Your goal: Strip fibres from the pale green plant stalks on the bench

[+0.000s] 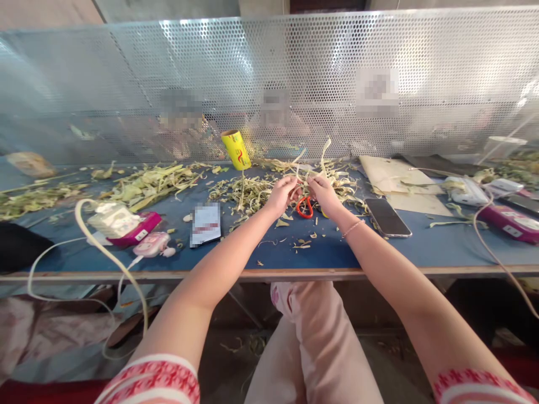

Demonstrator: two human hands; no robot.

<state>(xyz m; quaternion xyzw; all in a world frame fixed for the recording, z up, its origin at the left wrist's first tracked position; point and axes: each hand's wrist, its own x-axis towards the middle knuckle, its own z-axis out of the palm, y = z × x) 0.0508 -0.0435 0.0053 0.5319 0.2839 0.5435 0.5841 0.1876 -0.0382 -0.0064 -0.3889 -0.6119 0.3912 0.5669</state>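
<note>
My left hand point(283, 196) pinches a thin, pale dried leaf strip point(298, 170), which sticks up above its fingertips. Close beside it, my right hand point(322, 192) is closed on another pale strip point(325, 151) that curls upward; whether the two strips are one piece I cannot tell. Orange-red scissor handles point(305, 208) show just below and between the hands, with the blades hidden. Behind and around both hands lies a loose pile of dried leaf strips point(248, 193) on the blue tabletop point(290, 255).
A yellow tube point(236, 150) stands on a thin stick behind the pile. A dark phone point(388, 217) lies right, a pixelated device point(205, 224) left. Magenta boxes point(137, 229) with a hose and cables flank the table. A perforated metal screen point(269, 73) closes the back.
</note>
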